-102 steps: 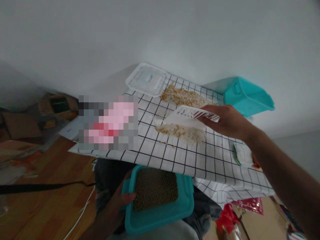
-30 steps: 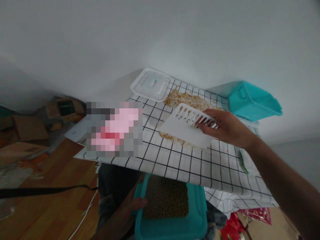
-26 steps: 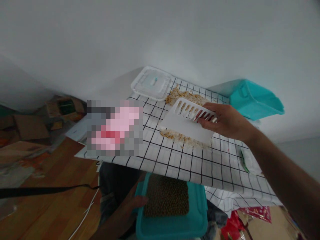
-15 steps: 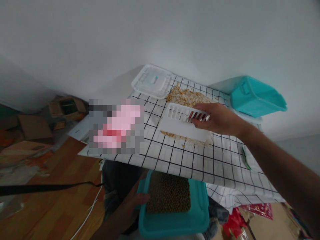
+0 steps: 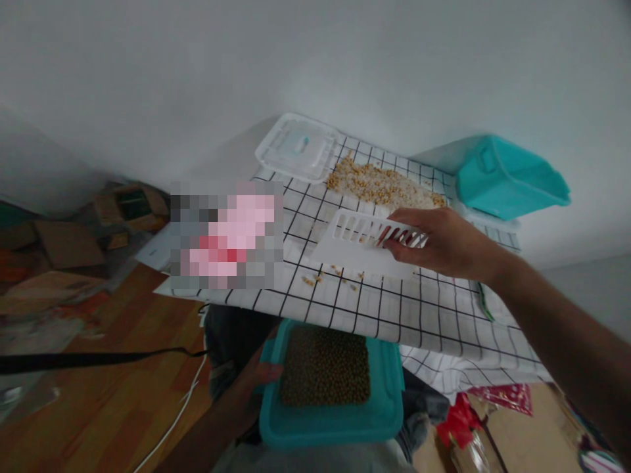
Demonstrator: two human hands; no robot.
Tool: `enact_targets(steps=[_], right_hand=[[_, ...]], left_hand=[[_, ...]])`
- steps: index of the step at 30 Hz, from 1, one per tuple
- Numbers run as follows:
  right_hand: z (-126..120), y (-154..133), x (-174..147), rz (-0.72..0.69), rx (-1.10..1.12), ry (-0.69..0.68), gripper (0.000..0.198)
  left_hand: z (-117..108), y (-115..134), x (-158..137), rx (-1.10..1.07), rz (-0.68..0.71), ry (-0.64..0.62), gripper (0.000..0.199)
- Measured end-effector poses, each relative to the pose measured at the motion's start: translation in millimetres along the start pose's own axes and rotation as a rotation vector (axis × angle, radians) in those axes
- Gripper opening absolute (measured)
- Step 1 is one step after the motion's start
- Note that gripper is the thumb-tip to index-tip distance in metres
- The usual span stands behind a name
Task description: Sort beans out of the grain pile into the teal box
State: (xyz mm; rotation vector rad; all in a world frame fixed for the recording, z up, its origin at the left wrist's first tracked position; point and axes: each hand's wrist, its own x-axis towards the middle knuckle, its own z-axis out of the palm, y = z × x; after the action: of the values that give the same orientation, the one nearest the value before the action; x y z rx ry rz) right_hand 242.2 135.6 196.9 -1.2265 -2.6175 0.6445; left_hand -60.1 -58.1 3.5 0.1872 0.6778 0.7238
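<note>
My right hand (image 5: 428, 243) is closed round the slotted grip of a white plastic scraper (image 5: 340, 253), whose blade lies low over the checked cloth. A few loose yellow grains (image 5: 310, 280) are scattered along its front side. Behind it spreads a heap of yellow kernels and pale flakes (image 5: 379, 185). Below the table's front edge, my left hand (image 5: 251, 387) grips the left rim of a teal container (image 5: 330, 424). Round brownish beans or grains (image 5: 325, 368) cover its bottom. The fingers under that rim are hidden.
A clear plastic lid (image 5: 296, 148) rests at the back left of the checked tablecloth (image 5: 419, 315). At the back right stands a tilted teal bin (image 5: 507, 180) by the wall. A blurred pink item (image 5: 241, 223) lies left. Cardboard boxes (image 5: 69, 246) crowd the floor.
The strip of grain in front of the scraper is gone except for scattered bits. The scraper has shifted slightly right, and the heap behind shows more fully. The left hand still holds the container.
</note>
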Motion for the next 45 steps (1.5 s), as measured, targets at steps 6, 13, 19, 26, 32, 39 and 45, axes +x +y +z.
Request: enact_targets(steps=[6, 13, 19, 26, 32, 39, 45], right_hand=[[12, -19, -6, -0.005, -0.009, 0.015, 0.016], [27, -38, -14, -0.090, 0.001, 0.027, 0.020], [28, -44, -26, -0.126, 0.049, -0.055, 0.020], [11, -32, -48, -0.055, 0.018, -0.002, 0.019], [5, -18, -92, 0.290, -0.174, 0.203, 0.011], [23, 6, -155, 0.615, -0.061, 0.322, 0.012], [36, 10, -163, 0.703, 0.059, 0.330, 0.012]], left_hand=[[-13, 28, -13, 0.039, -0.041, 0.030, 0.061], [-5, 33, -8, 0.042, -0.093, -0.022, 0.046], [4, 30, -4, 0.017, -0.054, 0.053, 0.035], [4, 31, -1, 0.035, -0.104, 0.106, 0.033], [3, 36, 1, 0.053, -0.126, 0.158, 0.042], [10, 33, 5, 0.033, -0.099, 0.220, 0.067], [23, 35, 3, 0.076, -0.206, 0.353, 0.068]])
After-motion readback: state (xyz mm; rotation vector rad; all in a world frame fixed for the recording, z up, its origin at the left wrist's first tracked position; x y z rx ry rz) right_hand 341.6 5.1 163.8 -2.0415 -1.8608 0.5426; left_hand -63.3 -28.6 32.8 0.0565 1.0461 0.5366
